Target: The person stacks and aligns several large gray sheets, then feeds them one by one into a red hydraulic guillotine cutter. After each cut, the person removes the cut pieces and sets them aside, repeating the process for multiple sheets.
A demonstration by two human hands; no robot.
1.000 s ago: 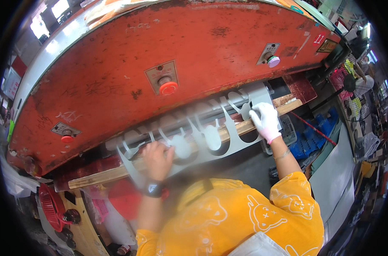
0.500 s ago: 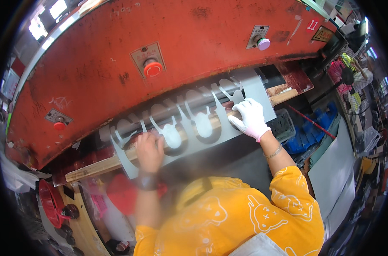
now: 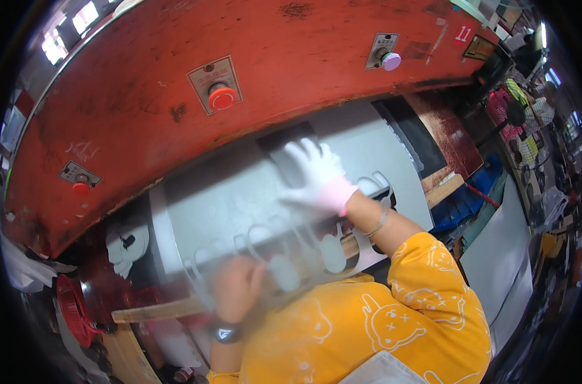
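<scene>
A pale grey sheet (image 3: 214,201) lies beneath the red press beam, with a row of curved cut-outs along its near side. My bare left hand (image 3: 236,288) is blurred, its fingers curled at the near left edge of the sheet by the cut-outs. A dark band circles that wrist. My right hand (image 3: 318,176), in a white glove with a pink cuff, is spread above the sheet and holds nothing. Close to its fingertips is a dark rectangular patch (image 3: 284,144). Whether the glove touches the sheet cannot be told.
The red beam (image 3: 137,102) spans the far side and carries red buttons (image 3: 222,97) and a lilac knob (image 3: 390,61). Grey cut pieces (image 3: 127,246) lie at the left. Wooden strips (image 3: 156,312) edge the bed. A red basket (image 3: 73,307) stands lower left, and a fan (image 3: 515,112) stands right.
The sheet has come toward me, its cut-outs now nearer my body, and my left hand has moved with it. My right hand has left the near edge and reached farther over the sheet, fingers spread.
</scene>
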